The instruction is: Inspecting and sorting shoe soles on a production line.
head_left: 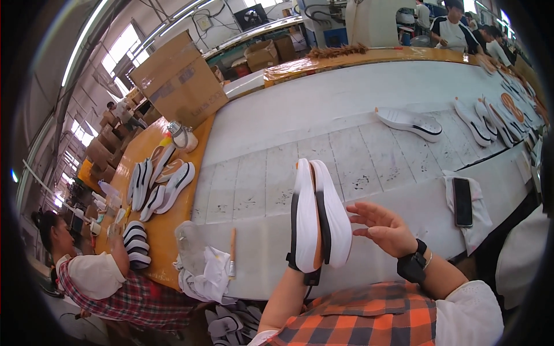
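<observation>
Along the near edge of the pale surface (277, 130), in the head view, a pair of white shoe soles (336, 219) is held up before the person, side by side and edge-on, long axes pointing away. The left forearm (283, 300) ends directly behind their lower ends; the left hand is hidden there, so its closure cannot be told, though it is judged to bear the pair, no other support being visible. The right hand (385, 228) is just beside the right-hand sole, thumb and fingers apart, grasping nothing; fingertip contact cannot be confirmed. The pose appears to leave the sidewalls open to sight.

Materials: the soles resemble smooth, matte moulded foam, long and gently curved, with black bands and a thin orange-brown strip between them. The surface is ruled with fine dark lines and marked by dark smears. A lone sole (410, 124) lies farther off; a cluster of soles (487, 121) is laid closely at right, presumably to save room. A flat black phone (462, 202) rests on a white cloth (480, 226), presumably as protection from smears. At left, a wooden-handled brush (233, 248) lies beside a crumpled white rag (212, 279), both within reach.
</observation>
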Action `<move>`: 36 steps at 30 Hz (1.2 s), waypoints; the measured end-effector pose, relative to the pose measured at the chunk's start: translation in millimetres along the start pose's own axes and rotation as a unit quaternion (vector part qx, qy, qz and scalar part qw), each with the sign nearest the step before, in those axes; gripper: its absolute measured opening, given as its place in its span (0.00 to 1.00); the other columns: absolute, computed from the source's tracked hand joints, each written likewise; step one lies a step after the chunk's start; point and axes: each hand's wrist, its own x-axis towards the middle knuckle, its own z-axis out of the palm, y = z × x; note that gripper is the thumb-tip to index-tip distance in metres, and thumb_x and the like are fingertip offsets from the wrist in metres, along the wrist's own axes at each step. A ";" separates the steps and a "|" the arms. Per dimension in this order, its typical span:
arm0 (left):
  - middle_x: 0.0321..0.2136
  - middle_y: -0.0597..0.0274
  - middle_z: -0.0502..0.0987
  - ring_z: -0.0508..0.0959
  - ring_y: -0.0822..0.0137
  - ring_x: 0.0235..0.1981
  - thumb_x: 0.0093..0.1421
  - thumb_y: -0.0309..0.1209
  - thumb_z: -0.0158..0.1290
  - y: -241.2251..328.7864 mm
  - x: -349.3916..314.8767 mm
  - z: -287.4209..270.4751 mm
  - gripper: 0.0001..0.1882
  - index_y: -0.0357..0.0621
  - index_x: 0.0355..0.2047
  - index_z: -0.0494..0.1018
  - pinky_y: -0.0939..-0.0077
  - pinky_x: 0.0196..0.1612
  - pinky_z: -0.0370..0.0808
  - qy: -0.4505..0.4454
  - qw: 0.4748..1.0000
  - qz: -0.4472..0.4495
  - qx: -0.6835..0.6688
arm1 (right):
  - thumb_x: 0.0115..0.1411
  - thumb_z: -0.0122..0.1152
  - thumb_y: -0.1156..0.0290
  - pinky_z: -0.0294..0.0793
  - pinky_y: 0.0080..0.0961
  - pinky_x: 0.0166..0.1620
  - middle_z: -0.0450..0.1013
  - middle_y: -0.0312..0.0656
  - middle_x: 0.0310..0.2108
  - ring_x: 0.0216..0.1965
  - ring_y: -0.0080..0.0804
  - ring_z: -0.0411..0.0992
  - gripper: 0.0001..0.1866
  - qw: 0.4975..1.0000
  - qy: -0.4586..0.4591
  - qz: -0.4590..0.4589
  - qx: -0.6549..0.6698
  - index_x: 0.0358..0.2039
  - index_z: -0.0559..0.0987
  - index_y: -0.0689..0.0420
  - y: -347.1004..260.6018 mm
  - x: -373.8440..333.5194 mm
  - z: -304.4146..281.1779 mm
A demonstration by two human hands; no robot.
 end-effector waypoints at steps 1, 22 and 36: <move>0.54 0.54 0.60 0.65 0.63 0.52 0.62 0.39 0.41 -7.6 -0.7 -14.0 0.27 0.40 0.58 0.51 0.68 0.53 0.66 0.022 0.998 -0.016 -0.061 | 0.55 0.50 0.76 0.59 0.32 0.55 0.53 0.42 0.59 0.57 0.35 0.56 0.31 1.000 -0.003 -0.001 0.001 0.59 0.55 0.55 1.1 -1.8 -0.3; 0.45 0.50 0.69 0.73 0.60 0.40 0.58 0.43 0.47 -2.4 -7.6 -15.0 0.27 0.44 0.54 0.58 0.68 0.42 0.72 -0.003 0.984 -0.020 -0.176 | 0.46 0.67 0.68 0.61 0.31 0.53 0.42 0.42 0.63 0.60 0.36 0.51 0.46 0.951 -0.094 0.050 -0.291 0.61 0.50 0.53 16.4 -20.3 13.7; 0.44 0.48 0.69 0.72 0.60 0.36 0.59 0.40 0.45 -11.6 -14.9 -49.1 0.26 0.44 0.55 0.56 0.70 0.36 0.72 0.007 0.975 -0.001 -0.220 | 0.53 0.46 0.53 0.64 0.35 0.53 0.63 0.44 0.52 0.53 0.36 0.63 0.33 0.960 0.191 -0.110 0.170 0.54 0.60 0.62 25.1 20.6 31.7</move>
